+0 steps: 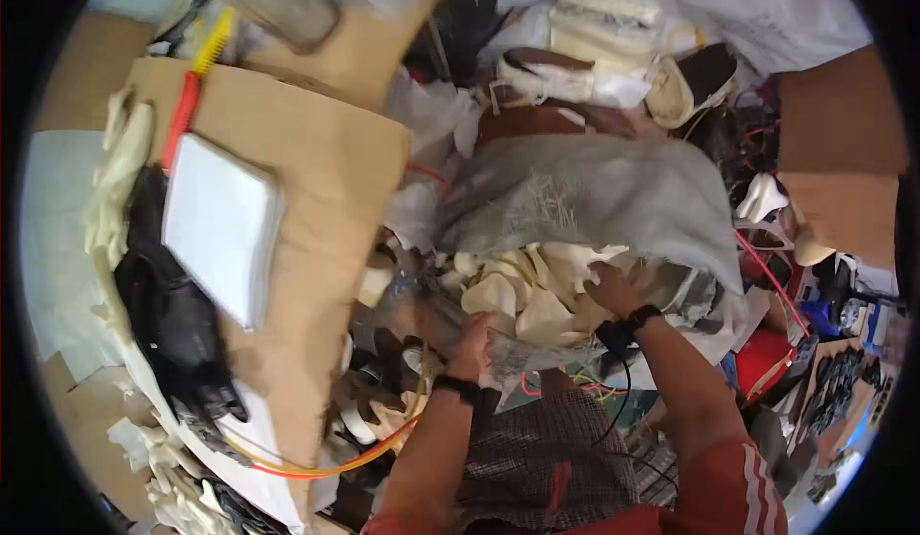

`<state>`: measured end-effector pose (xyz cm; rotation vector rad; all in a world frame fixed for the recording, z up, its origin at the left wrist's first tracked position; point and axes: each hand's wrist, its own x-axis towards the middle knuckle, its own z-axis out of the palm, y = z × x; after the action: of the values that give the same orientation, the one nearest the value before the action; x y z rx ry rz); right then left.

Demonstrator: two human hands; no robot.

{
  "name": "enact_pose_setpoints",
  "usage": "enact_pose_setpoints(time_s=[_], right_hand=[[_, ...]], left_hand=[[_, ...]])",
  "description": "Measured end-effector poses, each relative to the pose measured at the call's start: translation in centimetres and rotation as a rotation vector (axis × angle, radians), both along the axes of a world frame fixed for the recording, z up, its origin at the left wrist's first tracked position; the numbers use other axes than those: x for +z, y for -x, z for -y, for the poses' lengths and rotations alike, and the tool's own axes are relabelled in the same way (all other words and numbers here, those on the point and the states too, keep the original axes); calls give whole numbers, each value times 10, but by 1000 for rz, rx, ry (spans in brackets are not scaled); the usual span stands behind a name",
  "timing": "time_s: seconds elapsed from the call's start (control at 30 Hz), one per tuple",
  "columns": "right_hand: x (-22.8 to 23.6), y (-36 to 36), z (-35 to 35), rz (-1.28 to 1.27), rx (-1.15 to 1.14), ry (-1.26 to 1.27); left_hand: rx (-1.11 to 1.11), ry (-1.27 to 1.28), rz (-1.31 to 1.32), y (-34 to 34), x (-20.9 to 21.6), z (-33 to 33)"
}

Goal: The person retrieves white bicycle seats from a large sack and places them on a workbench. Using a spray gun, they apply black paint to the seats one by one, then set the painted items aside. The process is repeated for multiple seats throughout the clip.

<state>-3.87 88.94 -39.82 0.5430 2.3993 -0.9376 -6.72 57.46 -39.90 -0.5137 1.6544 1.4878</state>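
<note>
A grey woven sack [594, 185] with a frayed patch lies in front of me, its mouth turned towards me. Inside it is a heap of cream-coloured curved pieces [522, 290], smooth and thin-edged; their kind is not clear. My left hand [472, 345] is closed on the near left rim of the sack. My right hand [613, 290] reaches into the mouth, fingers curled against a broad cream piece [572, 263] that it seems to grip. The fingertips are partly hidden. Both wrists wear black bands.
At left, a cardboard box [326, 180] carries a stack of white sheets [222, 233], a red-and-yellow tool [196, 89] and black gloves [177, 314]. A yellow-orange cable [359, 456] crosses near my left forearm. Shoes [692, 84] lie behind the sack. Cardboard [839, 151] stands at right.
</note>
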Motion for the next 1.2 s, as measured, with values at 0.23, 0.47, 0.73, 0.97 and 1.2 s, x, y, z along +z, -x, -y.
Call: enact_pose_setpoints(time_s=[0.23, 0.47, 0.73, 0.97, 1.2], right_hand=[[-106, 55, -12, 190, 96, 87], [-133, 52, 12, 3, 263, -236], [-135, 69, -21, 21, 342, -217], [-146, 84, -41, 136, 488, -145], [-106, 82, -34, -78, 221, 106]], left_hand=[[325, 211, 472, 11, -110, -58], [161, 562, 441, -28, -162, -31], [857, 99, 488, -54, -151, -34], [723, 145, 367, -57, -151, -29], [862, -279, 410, -32, -126, -29]])
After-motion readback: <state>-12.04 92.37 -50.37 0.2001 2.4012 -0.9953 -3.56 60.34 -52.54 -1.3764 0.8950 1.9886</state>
